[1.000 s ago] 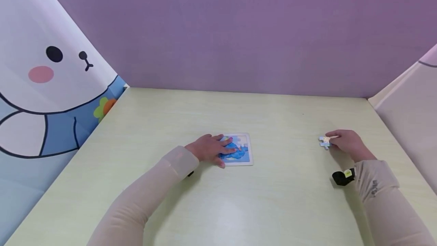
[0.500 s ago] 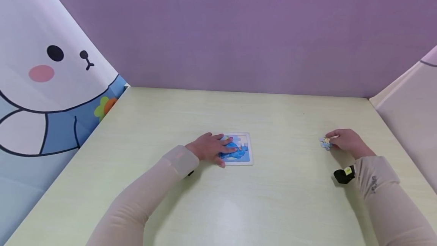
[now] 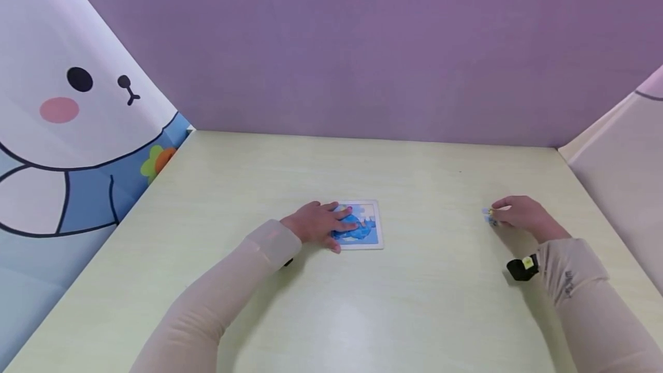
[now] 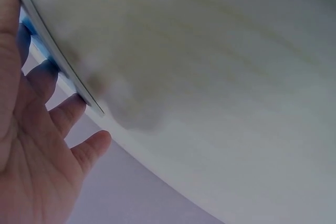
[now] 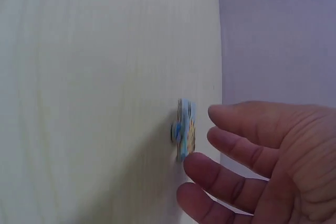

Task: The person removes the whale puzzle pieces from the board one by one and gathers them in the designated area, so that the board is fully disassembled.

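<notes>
Puzzle piece (image 5: 187, 127), seen nearly edge-on at the right hand's (image 3: 523, 214) fingertips; its longer visible extent runs across them. The right fingers are bent and parted; whether they grip the piece cannot be told. Puzzle board (image 3: 378, 226), well left of that hand, picture upward, lies under the left hand's (image 3: 317, 227) spread, ungripping fingers. Both hands reach over the bench (image 3: 404, 309).

A pale, faintly grained counter (image 3: 414, 304) meets a purple backdrop (image 3: 362, 50) at its far edge. On the left, a printed sheet (image 3: 31, 292) shows a pink-cheeked white cartoon animal (image 3: 98, 120) and a green-and-orange flower (image 3: 157, 161); a whitish panel (image 3: 627, 183) borders the right.
</notes>
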Tool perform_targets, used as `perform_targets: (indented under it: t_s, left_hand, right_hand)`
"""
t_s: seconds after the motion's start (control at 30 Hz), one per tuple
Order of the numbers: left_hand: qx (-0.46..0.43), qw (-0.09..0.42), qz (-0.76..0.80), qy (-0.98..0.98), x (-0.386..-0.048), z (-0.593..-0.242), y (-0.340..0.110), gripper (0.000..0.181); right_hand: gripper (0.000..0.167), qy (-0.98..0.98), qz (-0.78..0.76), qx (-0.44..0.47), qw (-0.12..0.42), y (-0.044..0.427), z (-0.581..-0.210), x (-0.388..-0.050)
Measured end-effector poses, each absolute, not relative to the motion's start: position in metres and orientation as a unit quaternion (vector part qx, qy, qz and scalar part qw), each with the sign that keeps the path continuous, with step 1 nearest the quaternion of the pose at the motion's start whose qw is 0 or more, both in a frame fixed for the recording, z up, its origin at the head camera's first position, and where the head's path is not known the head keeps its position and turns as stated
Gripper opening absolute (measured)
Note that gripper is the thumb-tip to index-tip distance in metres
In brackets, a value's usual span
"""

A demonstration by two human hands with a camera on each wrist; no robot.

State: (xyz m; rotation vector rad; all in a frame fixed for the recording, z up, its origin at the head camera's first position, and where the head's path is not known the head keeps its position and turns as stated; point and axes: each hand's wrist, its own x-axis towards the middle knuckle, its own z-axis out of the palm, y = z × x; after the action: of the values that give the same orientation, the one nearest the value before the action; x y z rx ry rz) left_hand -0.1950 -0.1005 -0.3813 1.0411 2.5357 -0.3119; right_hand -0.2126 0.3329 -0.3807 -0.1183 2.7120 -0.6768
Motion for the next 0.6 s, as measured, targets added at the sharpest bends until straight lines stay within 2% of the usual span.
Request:
perform_targets:
  t_s: [0.6]
  left_hand:
    - [0.39, 0.199, -0.106, 0.893, -0.197, -0.379, -0.1, 0.071]
  right_hand:
    - [0.036, 0.932, -0.283, -0.161, 0.156, 0.227, -0.368, -0.187]
